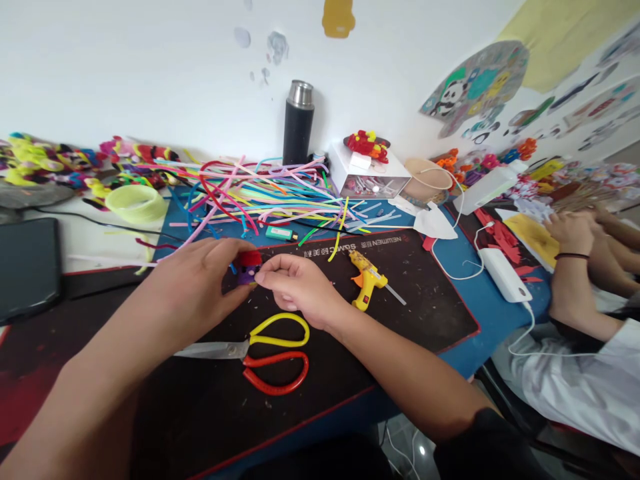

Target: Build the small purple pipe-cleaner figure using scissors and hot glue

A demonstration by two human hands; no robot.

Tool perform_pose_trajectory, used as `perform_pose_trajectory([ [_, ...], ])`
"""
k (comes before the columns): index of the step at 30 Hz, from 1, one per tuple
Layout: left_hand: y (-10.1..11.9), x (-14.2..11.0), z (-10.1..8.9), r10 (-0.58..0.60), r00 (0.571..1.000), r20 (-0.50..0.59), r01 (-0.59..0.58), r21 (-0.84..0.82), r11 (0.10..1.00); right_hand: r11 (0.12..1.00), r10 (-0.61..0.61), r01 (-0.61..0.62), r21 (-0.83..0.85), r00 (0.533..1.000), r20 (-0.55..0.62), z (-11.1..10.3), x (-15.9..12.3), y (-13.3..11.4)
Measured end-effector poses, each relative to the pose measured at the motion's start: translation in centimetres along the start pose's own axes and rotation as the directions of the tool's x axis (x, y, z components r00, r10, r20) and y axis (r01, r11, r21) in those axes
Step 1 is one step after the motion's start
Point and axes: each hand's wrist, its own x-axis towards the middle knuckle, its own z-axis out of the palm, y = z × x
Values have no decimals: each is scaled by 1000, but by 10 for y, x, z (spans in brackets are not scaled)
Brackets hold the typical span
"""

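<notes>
Above the dark mat [420,293], my left hand [200,287] grips a small purple figure with a red top [249,267] between thumb and fingers. My right hand [297,287] is closed in a pinch at the figure's right side. Whatever lies between its fingertips is too small to make out. Scissors [277,357] with one yellow and one red handle lie just below my hands, their blades partly under my left arm. A yellow glue gun [367,280] with a glue stick in its rear rests to the right of my right hand.
Many pipe cleaners [280,193] are heaped behind the mat. Beyond them stand a black thermos [299,123] and a white box [370,170]. At left are a tape roll [135,203] and a dark screen [30,270]. A co-worker's hands [575,233] are at right, near a white power bank [506,275].
</notes>
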Motion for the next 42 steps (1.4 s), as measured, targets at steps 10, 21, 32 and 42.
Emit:
perform_pose_trajectory([
  [10, 0, 0, 1, -9, 1000, 1, 9, -12, 1000, 999, -9, 8, -43, 1000, -14, 1, 0, 1],
  [21, 4, 4, 0, -183, 983, 11, 184, -61, 981, 997, -73, 71, -38, 996, -58, 2, -4, 0],
  [32, 6, 4, -1, -203, 979, 5, 202, -98, 974, 975, -161, 147, -168, 984, -74, 4, -6, 3],
  [42, 6, 2, -2, -199, 980, 23, 200, -85, 976, 857, -378, 309, -413, 921, -95, 8, -9, 3],
])
